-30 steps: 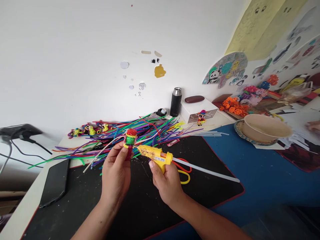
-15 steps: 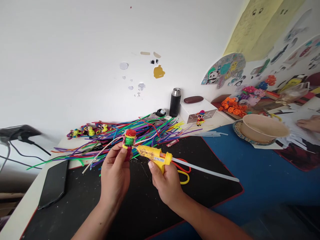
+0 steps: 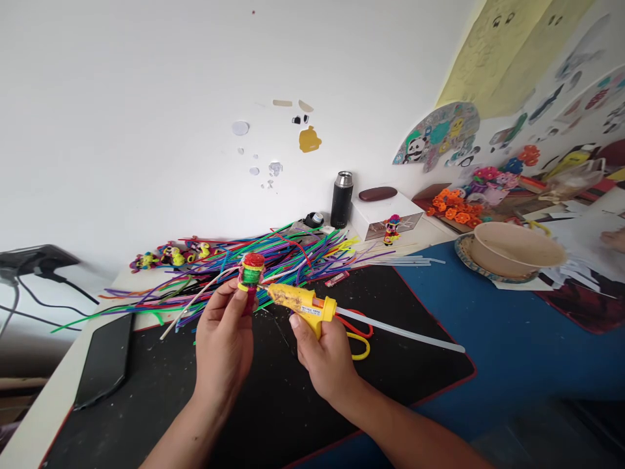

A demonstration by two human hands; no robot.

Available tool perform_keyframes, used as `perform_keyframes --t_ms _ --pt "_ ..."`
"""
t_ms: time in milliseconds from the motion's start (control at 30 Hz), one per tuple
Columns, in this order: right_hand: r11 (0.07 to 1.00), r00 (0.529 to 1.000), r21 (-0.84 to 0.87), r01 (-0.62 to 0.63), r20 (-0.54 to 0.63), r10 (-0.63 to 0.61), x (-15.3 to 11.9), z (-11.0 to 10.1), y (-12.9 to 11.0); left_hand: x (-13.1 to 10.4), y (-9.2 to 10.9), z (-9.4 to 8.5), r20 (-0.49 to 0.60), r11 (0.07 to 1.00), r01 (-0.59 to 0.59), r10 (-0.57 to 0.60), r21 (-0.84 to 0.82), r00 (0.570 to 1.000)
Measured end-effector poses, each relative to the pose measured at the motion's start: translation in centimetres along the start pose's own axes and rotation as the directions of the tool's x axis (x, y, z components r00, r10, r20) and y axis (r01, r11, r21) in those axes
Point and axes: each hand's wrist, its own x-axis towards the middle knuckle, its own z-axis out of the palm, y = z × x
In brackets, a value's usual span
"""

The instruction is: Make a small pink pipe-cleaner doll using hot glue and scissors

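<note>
Upright in my left hand (image 3: 225, 335) is a small pipe-cleaner figure (image 3: 252, 270) with a red top, a green band and a yellow ring; thumb and fingers pinch its lower part. My right hand (image 3: 326, 358) is wrapped round the handle of a yellow hot glue gun (image 3: 297, 303). Its nozzle points left and meets the figure's side, though I cannot tell whether they touch. From the gun's back sticks a long whitish glue stick (image 3: 405, 331). Red-and-yellow-handled scissors (image 3: 361, 348) lie behind the right hand, partly hidden.
Colourful pipe cleaners (image 3: 293, 260) are heaped along the wall. A phone (image 3: 105, 358) lies left on the black mat (image 3: 161, 417). Behind stand a black flask (image 3: 342, 200), a white box (image 3: 371, 218) and a finished-looking figure (image 3: 392, 229). A beige bowl (image 3: 517, 251) sits right, near another person's blurred hand (image 3: 616, 240).
My two hands, the figure and the glue gun stay almost in place. At the far right, the other person's hand has moved farther right and is more blurred.
</note>
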Motion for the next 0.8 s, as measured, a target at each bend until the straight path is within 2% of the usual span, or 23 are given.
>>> perform_keyframes --t_ms 333,800 --pt "1.000 1.000 0.027 0.010 0.001 -0.010 -0.02 0.07 0.14 0.12 -0.07 0.05 -0.009 1.000 -0.008 0.008 -0.013 1.000" --pt "0.989 0.996 0.127 -0.074 0.060 0.066 -0.14 0.17 0.86 0.13 -0.25 -0.08 -0.002 1.000 -0.014 0.014 0.006 1.000"
